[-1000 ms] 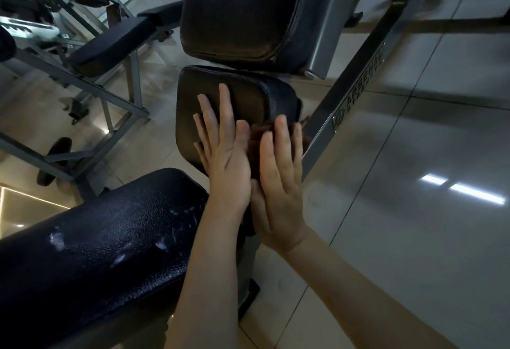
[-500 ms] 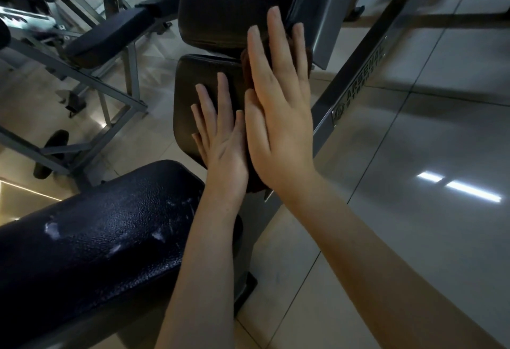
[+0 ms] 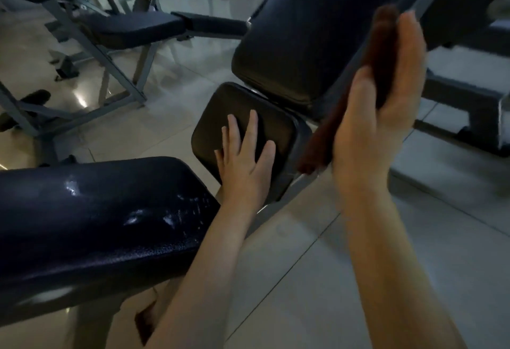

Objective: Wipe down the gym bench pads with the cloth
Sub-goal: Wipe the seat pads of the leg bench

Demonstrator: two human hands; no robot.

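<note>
My left hand (image 3: 245,161) lies flat with straight, spread fingers on the small black seat pad (image 3: 218,111) in the middle. My right hand (image 3: 378,128) is raised edge-on at the right side of the large black back pad (image 3: 303,31). It holds a dark brown cloth (image 3: 383,53) between thumb and straight fingers. The cloth's lower end hangs down beside the bench frame. A long black pad (image 3: 96,210) with pale scuff marks lies in front at lower left.
Another bench with a black pad (image 3: 129,28) on a grey steel frame stands at upper left. More dark gym equipment (image 3: 469,106) is at the right. Glossy tiled floor (image 3: 414,238) spreads across the lower right.
My right hand has lifted the cloth up and to the right, from the seat pad to the back pad's side. My left hand stays on the seat pad. The view has shifted left.
</note>
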